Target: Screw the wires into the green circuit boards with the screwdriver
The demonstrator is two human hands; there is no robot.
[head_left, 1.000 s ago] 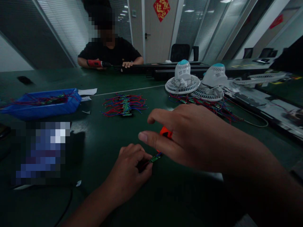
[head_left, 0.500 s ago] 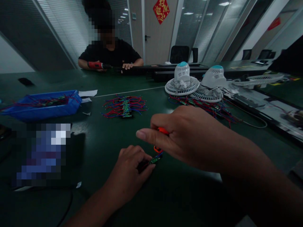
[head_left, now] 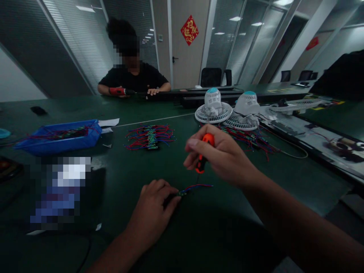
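Note:
My left hand [head_left: 157, 204] rests on the green table, thumb and fingers closed on a small green circuit board [head_left: 182, 193]. Red and blue wires [head_left: 199, 185] run from the board to the right along the tabletop. My right hand [head_left: 217, 151] is wrapped round the orange and black handle of a screwdriver [head_left: 201, 163]. The thin shaft points down toward the table, close to the wires and right of the board. Whether its tip touches anything I cannot tell. Farther back lies a row of similar wired boards [head_left: 152, 136].
A blue bin [head_left: 71, 142] with wired boards stands at the left. Two white fan-like units [head_left: 213, 112] and more wired boards [head_left: 250, 138] lie at the right, beside a long open housing [head_left: 321, 132]. Across the table a person [head_left: 136, 79] holds a red power tool [head_left: 117, 91].
My right hand has lifted and turned, drawing the screwdriver back from the board, so its handle and the wires now show. My left hand still holds the board. The camera view has tilted up slightly.

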